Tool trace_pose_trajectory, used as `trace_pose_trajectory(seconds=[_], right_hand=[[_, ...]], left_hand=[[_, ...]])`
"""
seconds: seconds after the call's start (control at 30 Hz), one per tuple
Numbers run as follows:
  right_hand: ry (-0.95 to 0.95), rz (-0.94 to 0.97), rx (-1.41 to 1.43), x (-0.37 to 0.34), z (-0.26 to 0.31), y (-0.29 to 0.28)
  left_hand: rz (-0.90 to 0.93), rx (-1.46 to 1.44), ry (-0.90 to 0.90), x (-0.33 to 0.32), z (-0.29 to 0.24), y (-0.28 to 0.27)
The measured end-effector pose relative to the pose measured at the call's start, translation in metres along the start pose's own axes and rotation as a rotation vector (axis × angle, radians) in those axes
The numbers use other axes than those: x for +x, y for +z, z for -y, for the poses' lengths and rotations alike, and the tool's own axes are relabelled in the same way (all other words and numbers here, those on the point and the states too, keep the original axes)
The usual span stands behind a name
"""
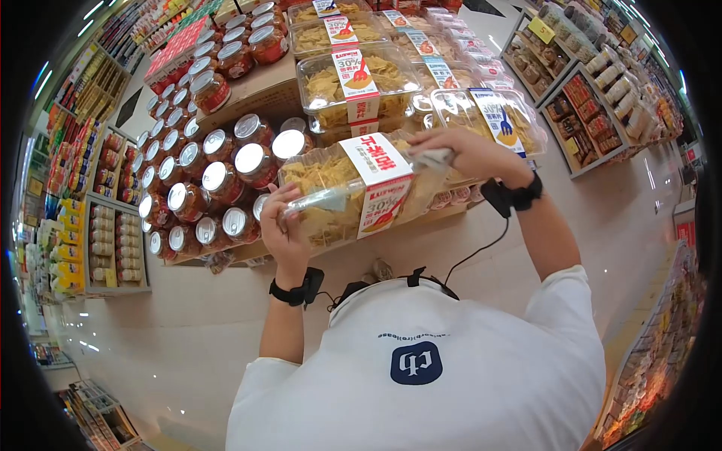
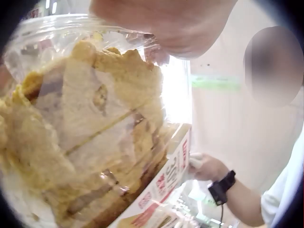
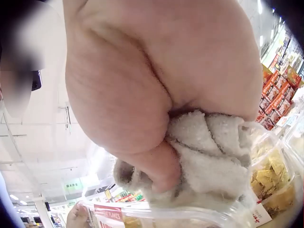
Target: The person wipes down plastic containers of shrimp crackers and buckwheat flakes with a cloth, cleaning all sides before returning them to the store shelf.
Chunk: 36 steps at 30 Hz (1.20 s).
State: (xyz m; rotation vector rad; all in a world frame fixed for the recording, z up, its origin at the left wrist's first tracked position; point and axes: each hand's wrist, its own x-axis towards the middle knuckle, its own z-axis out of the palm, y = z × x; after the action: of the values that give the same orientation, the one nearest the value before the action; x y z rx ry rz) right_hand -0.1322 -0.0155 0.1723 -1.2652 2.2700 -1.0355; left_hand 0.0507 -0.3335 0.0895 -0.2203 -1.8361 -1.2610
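Note:
A clear plastic box of yellow chips [image 1: 320, 177] with a white-and-red paper band [image 1: 385, 167] is tilted up at the front of the display in the head view. My left hand [image 1: 283, 229] grips its left end, thumb on the near side. In the left wrist view that hand [image 2: 166, 23] is at the box's rim, with the chips [image 2: 95, 118] showing through the plastic. My right hand [image 1: 475, 156] holds a folded greyish-white cloth [image 1: 434, 158] against the right end of the box. The right wrist view shows this cloth [image 3: 213, 159] bunched under the curled fingers, over the box's edge.
Rows of lidded jars [image 1: 218, 177] stand to the left on the display. Stacked chip boxes [image 1: 357, 75] sit behind, and another box with a blue label [image 1: 481, 120] lies at the right. Shelf units [image 1: 583, 98] stand across the aisle floor [image 1: 188, 338].

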Motion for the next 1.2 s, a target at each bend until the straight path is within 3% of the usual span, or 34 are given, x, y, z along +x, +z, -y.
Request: trace_pose_trajectory(seconds=[0.07, 0.13, 0.23, 0.27, 0.33, 0.37, 0.4, 0.47, 0.5, 0.53, 0.6, 0.7, 0.83, 0.9, 1.03, 1.07, 1.13, 1.2], right_hand=[[0.058, 0.134, -0.053, -0.009, 0.016, -0.005], [0.065, 0.083, 0.046, -0.010, 0.014, -0.005], [0.047, -0.321, -0.278, -0.011, -0.016, 0.001], [0.061, -0.365, -0.286, -0.015, -0.029, 0.004], [0.251, -0.433, -0.013, -0.018, -0.031, 0.002], [0.271, -0.325, 0.167, -0.027, -0.029, 0.001], [0.268, -0.325, 0.166, -0.030, -0.016, 0.004], [0.656, -0.296, 0.489, -0.034, 0.003, 0.016], [0.512, -0.272, 0.596, -0.031, 0.002, 0.024], [0.514, -0.265, 0.603, -0.030, 0.003, 0.031], [-0.056, -0.413, 0.551, -0.020, 0.011, 0.047], [-0.146, -0.495, 0.376, -0.007, 0.007, 0.051], [-0.105, -0.490, 0.519, -0.006, 0.016, 0.061], [-0.143, -0.665, 0.330, -0.005, 0.023, 0.067], [-0.122, -0.780, 0.316, -0.002, 0.040, 0.079], [-0.211, -0.812, 0.241, 0.001, 0.044, 0.083], [-0.300, -0.833, 0.170, 0.004, 0.053, 0.088], [-0.418, -0.789, -0.073, 0.004, 0.063, 0.091]], left_hand=[[0.020, -0.040, 0.061, -0.003, 0.005, -0.003], [0.023, -0.052, 0.014, -0.005, -0.004, 0.000], [0.047, -0.067, 0.048, 0.001, 0.001, -0.004], [0.027, -0.052, 0.083, 0.001, 0.004, -0.006], [0.007, -0.059, 0.117, 0.006, 0.005, -0.008], [-0.045, -0.054, 0.084, 0.006, 0.005, -0.011], [-0.101, -0.044, 0.050, 0.007, 0.005, -0.013], [-0.120, -0.033, 0.018, 0.009, 0.008, -0.019], [-0.112, -0.040, 0.000, 0.012, 0.009, -0.022], [-0.104, -0.047, -0.020, 0.013, 0.010, -0.023], [-0.112, -0.069, -0.054, 0.013, 0.010, -0.023], [-0.112, -0.180, -0.122, 0.013, 0.016, -0.025], [-0.123, -0.123, -0.165, 0.005, 0.022, -0.028], [-0.099, -0.200, -0.118, 0.006, 0.021, -0.028], [0.057, -0.123, -0.174, 0.019, 0.013, -0.040], [0.050, -0.119, -0.175, 0.023, 0.010, -0.041], [0.382, 0.561, 0.161, 0.047, -0.027, -0.034], [0.413, 0.515, 0.181, 0.055, -0.048, -0.007]])
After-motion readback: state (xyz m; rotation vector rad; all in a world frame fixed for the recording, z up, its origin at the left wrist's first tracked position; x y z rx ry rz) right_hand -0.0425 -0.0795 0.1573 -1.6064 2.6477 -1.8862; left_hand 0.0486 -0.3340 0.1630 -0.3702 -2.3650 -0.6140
